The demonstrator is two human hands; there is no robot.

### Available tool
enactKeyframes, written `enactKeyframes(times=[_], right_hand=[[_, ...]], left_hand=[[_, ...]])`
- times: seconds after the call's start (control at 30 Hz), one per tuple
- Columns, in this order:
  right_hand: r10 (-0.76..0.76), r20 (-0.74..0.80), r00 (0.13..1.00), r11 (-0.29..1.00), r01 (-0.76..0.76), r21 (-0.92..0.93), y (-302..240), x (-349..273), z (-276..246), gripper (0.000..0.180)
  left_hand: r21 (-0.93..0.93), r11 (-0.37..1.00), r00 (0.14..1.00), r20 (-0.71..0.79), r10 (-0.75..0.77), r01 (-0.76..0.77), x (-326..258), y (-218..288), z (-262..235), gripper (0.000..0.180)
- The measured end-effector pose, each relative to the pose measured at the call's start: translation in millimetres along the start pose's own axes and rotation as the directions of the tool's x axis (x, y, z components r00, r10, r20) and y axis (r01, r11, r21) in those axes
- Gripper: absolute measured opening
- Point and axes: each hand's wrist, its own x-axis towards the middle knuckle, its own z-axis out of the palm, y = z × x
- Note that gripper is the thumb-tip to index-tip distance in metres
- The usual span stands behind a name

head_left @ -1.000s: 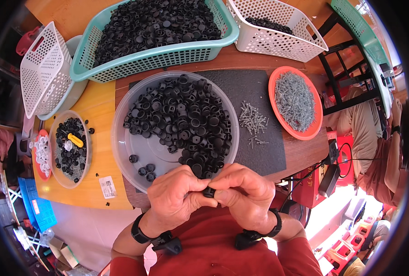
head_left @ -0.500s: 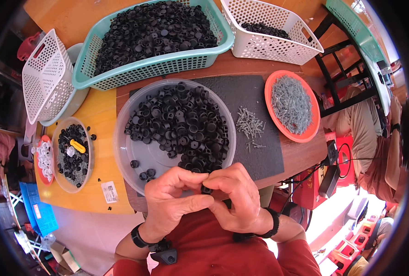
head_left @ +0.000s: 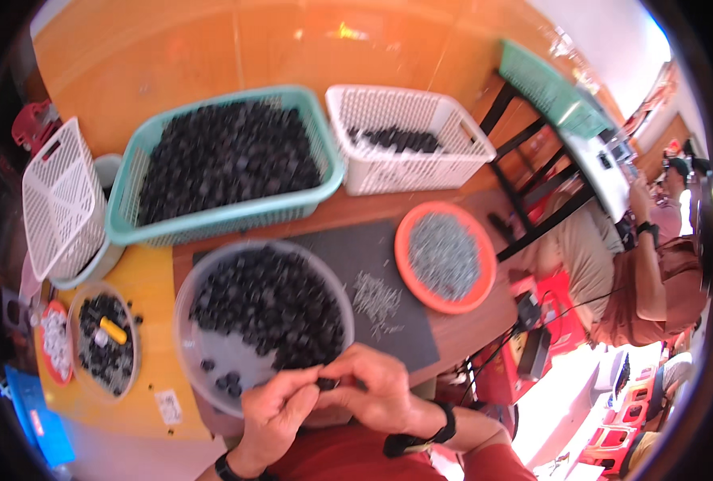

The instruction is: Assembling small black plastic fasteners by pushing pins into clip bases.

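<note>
My left hand (head_left: 275, 410) and my right hand (head_left: 372, 386) meet at the near edge of the table, fingertips pinched together on one small black round part (head_left: 327, 383). Just beyond them stands a clear round bowl (head_left: 194, 365) heaped with the same black parts (head_left: 272, 303). A loose scatter of small silver pins (head_left: 376, 295) lies on a dark mat (head_left: 388, 321) to the right of the bowl. An orange dish (head_left: 408, 280) holds more silver pins.
A teal basket (head_left: 124, 232) full of black parts and a white basket (head_left: 388, 180) with a few stand at the back. An empty white basket (head_left: 56, 192) leans at the left. A small bowl (head_left: 80, 377) of parts sits on a yellow surface. Another person (head_left: 645, 264) sits at the right.
The view has tilted up and shifted, so the table's far side and the person at right show more. My hands stay together on the small black part.
</note>
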Motion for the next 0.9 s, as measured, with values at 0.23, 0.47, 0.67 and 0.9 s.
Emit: enactKeyframes(times=[0.23,0.47,0.67,0.9], right_hand=[[0.128,0.045,0.991,0.992,-0.128,-0.005,-6.4,14.0,-12.1,0.03],[0.126,-0.272,0.954,0.974,-0.171,-0.149,25.6,143.8,-113.6,0.018],[-0.082,-0.295,0.952,0.746,-0.138,-0.652,89.5,229.9,-185.8,0.025],[-0.093,-0.076,0.993,0.42,-0.03,-0.907,123.4,269.7,-206.6,0.031]], left_hand=[[-0.207,0.978,0.999,-0.034,-0.019,0.012,-6.8,6.2,1.2,0.024],[-0.064,0.993,0.924,-0.377,0.069,-0.1,1.7,5.4,-54.5,0.021],[0.208,0.978,0.915,-0.386,0.113,-0.033,3.1,-8.4,-71.3,0.018],[0.644,0.706,0.934,0.04,0.355,-0.296,29.2,-11.1,-64.6,0.027]])
